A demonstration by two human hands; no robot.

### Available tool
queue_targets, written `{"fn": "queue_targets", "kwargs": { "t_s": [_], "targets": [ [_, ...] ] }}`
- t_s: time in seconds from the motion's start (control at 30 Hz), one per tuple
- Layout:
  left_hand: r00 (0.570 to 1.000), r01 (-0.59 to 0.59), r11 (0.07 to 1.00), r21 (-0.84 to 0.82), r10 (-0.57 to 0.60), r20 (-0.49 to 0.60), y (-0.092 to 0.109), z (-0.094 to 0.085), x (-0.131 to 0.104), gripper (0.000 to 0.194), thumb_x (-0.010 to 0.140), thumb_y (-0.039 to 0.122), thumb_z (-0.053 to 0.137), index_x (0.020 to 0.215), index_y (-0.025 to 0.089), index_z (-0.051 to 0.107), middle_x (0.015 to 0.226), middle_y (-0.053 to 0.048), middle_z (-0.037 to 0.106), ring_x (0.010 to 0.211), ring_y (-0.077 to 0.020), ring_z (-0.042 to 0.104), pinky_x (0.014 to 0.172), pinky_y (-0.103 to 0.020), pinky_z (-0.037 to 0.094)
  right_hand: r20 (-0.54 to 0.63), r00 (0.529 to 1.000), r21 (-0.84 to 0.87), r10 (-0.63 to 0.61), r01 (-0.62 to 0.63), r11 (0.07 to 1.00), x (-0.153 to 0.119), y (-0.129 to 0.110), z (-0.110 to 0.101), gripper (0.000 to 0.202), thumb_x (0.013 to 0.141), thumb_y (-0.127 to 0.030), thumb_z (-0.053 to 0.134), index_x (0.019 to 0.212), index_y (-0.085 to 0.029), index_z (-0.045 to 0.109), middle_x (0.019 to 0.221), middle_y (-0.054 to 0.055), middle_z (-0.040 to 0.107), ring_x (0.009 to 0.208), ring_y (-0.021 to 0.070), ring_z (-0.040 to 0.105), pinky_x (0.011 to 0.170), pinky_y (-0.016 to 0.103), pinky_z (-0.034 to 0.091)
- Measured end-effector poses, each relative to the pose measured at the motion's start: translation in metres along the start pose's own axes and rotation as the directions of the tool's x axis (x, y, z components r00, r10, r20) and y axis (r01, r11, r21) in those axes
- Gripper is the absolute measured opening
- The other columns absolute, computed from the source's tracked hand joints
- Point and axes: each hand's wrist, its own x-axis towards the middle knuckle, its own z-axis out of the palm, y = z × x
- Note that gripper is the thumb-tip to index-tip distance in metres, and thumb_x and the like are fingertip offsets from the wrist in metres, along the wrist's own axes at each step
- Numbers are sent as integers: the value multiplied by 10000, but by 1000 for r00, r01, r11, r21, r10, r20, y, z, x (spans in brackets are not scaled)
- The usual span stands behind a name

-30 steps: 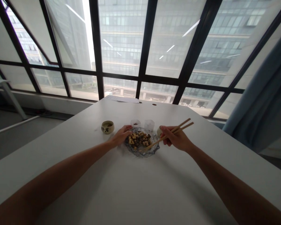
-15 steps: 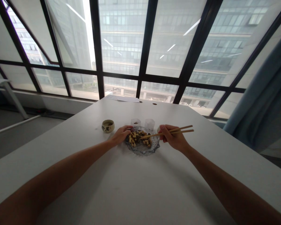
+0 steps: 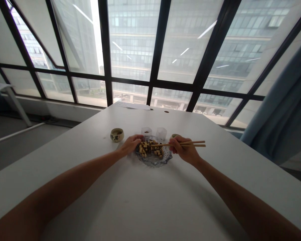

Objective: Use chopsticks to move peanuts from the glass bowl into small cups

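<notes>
A scalloped clear glass plate (image 3: 154, 163) holds peanuts (image 3: 142, 149) and some darker bits. My left hand (image 3: 130, 144) grips the plate's left rim, thumb on the near side. In my right hand (image 3: 184, 149), at the plate's right side, is a pair of wooden chopsticks (image 3: 194, 144), their tips among the food near the plate's middle. Whether the tips pinch anything is too small to tell. Just behind the plate stand two small translucent cups, the left one (image 3: 146, 131) with dark bits inside and the right one (image 3: 161, 133).
A cream cup with dark characters (image 3: 117, 135) stands left of the plate. Another small round vessel (image 3: 175, 136) is partly hidden behind my right hand. Papers (image 3: 132, 106) lie at the white table's (image 3: 130, 201) far edge, before the windows. A blue curtain (image 3: 278, 110) hangs at right.
The chopsticks have tilted flatter, their rear ends lower and closer together. My right hand has shifted slightly down. My left hand stays on the rim; the view has moved a little.
</notes>
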Motion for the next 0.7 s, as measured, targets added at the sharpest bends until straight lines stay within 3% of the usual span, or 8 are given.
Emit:
{"fn": "queue_targets", "kwargs": {
  "t_s": [0.1,0.2,0.3,0.4,0.47,0.6,0.7],
  "targets": [
    [985,-165,979,122,169,-23,17,-13,1,487,855,391,515,1254,136,629,1292,-141,684,1210,-273,635,1052,-419,490,-110,984,160,138,-119,980,7,1,-1,555,824,-723,615,693,-185,651,511,33,639,379,128,524,356,244,414],
    [949,-285,820,497,314,26,41,-40,4,478,856,387,557,1287,188,620,1387,-113,625,1312,-286,551,1136,-445,402,-164,949,295,269,-213,931,14,3,-3,609,740,-787,643,670,-182,624,472,38,619,336,130,495,315,252,375],
    [986,-144,559,817,154,69,55,-73,9,592,778,435,676,1316,200,606,1399,-130,613,1309,-350,536,1147,-490,354,-175,942,316,287,-222,922,17,2,-6,633,715,-811,642,664,-181,616,468,40,613,334,132,494,311,256,374],
    [994,43,392,919,-110,0,52,-100,14,766,676,560,735,1325,181,591,1375,-179,615,1233,-378,583,1025,-448,450,-159,968,229,192,-153,961,13,-5,-9,618,763,-792,615,682,-179,639,489,38,622,357,132,512,341,258,405],
    [982,81,359,930,-186,-14,44,-112,17,724,645,585,733,1230,169,646,1264,-189,668,1130,-365,635,925,-402,493,-91,993,116,75,-65,991,9,-13,-12,586,822,-751,588,675,-187,645,511,38,631,389,134,530,379,261,430],
    [988,86,396,914,-154,-27,34,-120,21,654,554,571,778,1065,171,702,1106,-172,696,988,-343,665,814,-369,511,73,983,-159,-167,176,971,0,-31,-18,522,926,-618,547,619,-206,634,532,36,636,464,139,569,474,265,456],
    [993,71,412,908,-111,-28,35,-118,22,693,469,542,827,1048,181,704,1112,-159,675,985,-338,658,815,-367,518,92,964,-276,-251,267,923,-2,-43,-23,495,937,-586,536,633,-213,654,529,31,641,467,140,576,503,271,458]
  ]
}}
